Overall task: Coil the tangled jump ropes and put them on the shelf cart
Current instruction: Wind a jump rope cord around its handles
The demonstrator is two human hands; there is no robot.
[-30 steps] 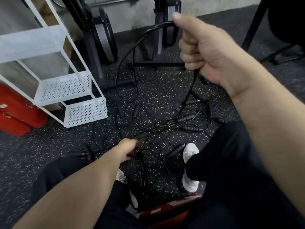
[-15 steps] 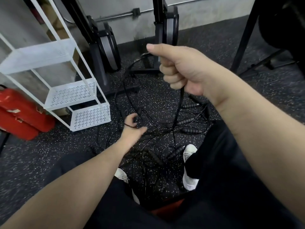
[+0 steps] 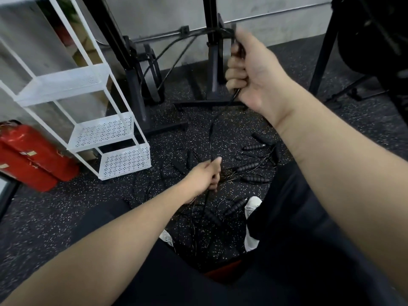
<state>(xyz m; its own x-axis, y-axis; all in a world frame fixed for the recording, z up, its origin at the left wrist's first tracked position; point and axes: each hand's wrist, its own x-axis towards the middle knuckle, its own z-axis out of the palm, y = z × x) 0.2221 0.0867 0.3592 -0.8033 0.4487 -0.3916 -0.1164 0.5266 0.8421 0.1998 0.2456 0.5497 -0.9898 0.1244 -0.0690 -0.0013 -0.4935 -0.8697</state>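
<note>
— What's over on your left?

— Two red cylinders [image 3: 28, 155] lie on the speckled floor [image 3: 66, 206] at the far left. Just right of them stands the white shelf cart [image 3: 106, 131]; the perforated tiers you can see hold no rope.

— And your left hand?

— Your left hand [image 3: 206, 174] is low, out over the floor right of the cart's bottom tier. Its fingers are curled around one black rope strand [image 3: 211, 138], thumb tip up against the cord. That strand climbs from this fist in a slack line up to your other hand.

— Where are the jump ropes themselves?

— The tangle of jump ropes [image 3: 220, 208] lies on the floor below and to the right of your left hand, between your knees and in front of your white shoe [image 3: 251, 224]. Thin cords cross each other there; you cannot tell which cord belongs to which handle. Several ribbed black handles [image 3: 248, 167] lie just right of your left hand, and another rests near the shoe's toe.

— And your right hand?

— Your right hand [image 3: 247, 69] is raised high, well apart from the pile, clenched in a fist. The strand leaves the bottom of that fist, and more black cord arcs out of its top toward the left, in front of the black stand [image 3: 215, 62] by the wall.
</note>
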